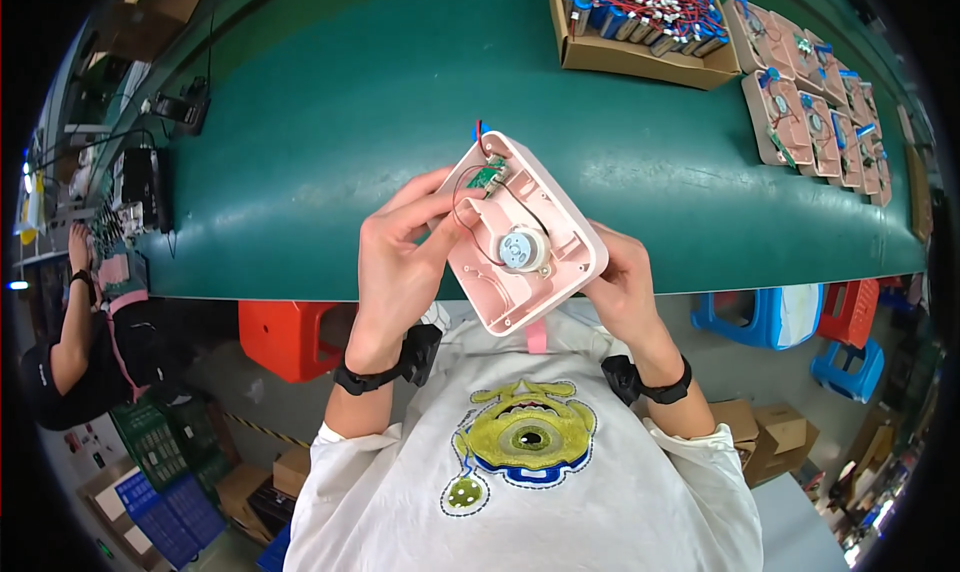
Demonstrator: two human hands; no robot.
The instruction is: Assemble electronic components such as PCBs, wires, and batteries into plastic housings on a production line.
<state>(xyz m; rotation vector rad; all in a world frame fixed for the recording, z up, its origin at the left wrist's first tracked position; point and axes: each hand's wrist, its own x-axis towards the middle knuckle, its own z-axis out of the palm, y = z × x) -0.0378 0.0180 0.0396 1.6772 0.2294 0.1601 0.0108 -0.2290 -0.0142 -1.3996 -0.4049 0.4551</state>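
Observation:
Both hands hold a pink plastic housing (pixel 490 295) tilted above the near edge of the table. My left hand (pixel 405 242) is closed at its left side, with thumb and index fingertips reaching inside beside a small green circuit board (pixel 488 176). My right hand (pixel 622 284) grips the opposite side, its fingertips hidden behind the wall. A round silver motor (pixel 520 251) sits inside the housing. Thin red and black wires (pixel 459 194) loop between motor and board. At the top corner a blue part (pixel 481 130) sticks out behind the housing, mostly hidden.
On the green table (pixel 330 142) a cardboard box (pixel 650 64) holds many blue-ended cylindrical cells with red wires. Several similar pink housings (pixel 778 117) stand at the far right. Black devices (pixel 140 187) lie at the left edge; nearby, another person's arm (pixel 75 317) reaches in.

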